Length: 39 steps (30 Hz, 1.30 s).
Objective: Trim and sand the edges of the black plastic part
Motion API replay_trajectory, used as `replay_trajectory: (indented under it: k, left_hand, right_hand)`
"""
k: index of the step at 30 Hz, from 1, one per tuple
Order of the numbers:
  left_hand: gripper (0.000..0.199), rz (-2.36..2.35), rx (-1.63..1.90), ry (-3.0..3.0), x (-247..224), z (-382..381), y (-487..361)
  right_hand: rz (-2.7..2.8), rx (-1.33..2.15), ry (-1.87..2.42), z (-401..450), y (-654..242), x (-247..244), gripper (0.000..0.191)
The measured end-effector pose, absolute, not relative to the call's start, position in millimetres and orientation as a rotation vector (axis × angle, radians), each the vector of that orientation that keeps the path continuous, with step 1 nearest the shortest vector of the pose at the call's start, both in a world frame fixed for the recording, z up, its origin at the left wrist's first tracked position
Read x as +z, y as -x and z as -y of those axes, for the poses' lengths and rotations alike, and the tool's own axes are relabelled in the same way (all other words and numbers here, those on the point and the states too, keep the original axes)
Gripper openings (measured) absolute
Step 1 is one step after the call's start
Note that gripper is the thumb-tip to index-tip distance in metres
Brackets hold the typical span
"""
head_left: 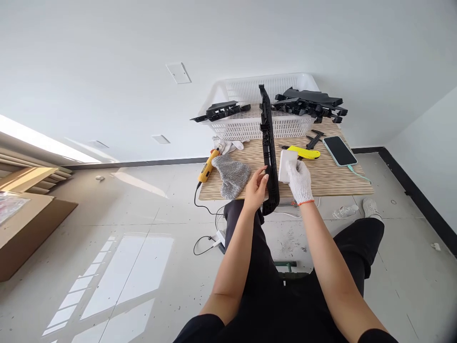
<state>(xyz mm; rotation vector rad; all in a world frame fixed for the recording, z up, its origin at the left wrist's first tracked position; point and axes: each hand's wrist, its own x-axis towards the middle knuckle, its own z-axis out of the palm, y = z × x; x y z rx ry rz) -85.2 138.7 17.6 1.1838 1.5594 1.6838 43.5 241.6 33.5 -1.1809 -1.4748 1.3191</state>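
Note:
My bare left hand point(256, 189) grips a long black plastic trim piece point(267, 138) near its lower end, thumb and fingers at its left side. The piece stands lengthwise in front of me, its far end over the white basket and its near end past the table's front edge. A white knit glove with an orange cuff covers my right hand point(300, 181). Its fingers are closed on a white rectangular block point(286, 166), held just right of the trim piece. Behind that block lies a yellow utility knife point(304, 152).
A white plastic basket point(235, 129) with several black parts point(309, 102) stands at the table's back. On the wooden table point(332, 183) lie a grey cloth point(231, 176), a yellow corded tool point(209, 166), a white glove point(232, 145), black calipers point(314, 139) and a phone point(340, 151) with its cable.

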Motion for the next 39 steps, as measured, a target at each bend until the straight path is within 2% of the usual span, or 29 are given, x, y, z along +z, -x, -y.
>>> replay_trajectory:
  k: [3,8,12,18,27,39]
  left_hand:
    - [0.053,-1.591,1.673,-1.215,16.6,-137.8,84.4]
    - [0.052,-1.624,1.663,-1.217,16.5,-137.2,83.7]
    - [0.052,-1.634,1.672,-1.231,17.3,-136.1,83.5]
    - [0.052,-1.645,1.676,-1.213,17.9,-135.6,82.5]
    - [0.052,-1.606,1.694,-1.182,20.4,-136.4,82.0]
    - [0.050,-1.552,1.674,-1.149,16.1,-136.7,84.0]
  right_hand:
    - [1.723,1.265,1.137,-239.6,-44.6,34.8,0.047]
    - [1.415,1.197,1.247,-237.6,-43.7,37.9,0.054]
    - [1.587,1.098,1.234,-237.0,-44.7,40.5,0.048]
    - [1.463,1.235,1.211,-236.3,-43.0,40.5,0.048]
    - [1.484,1.204,1.195,-237.8,-43.5,36.8,0.048]
    - [1.146,1.426,1.159,-246.2,-40.6,38.4,0.054]
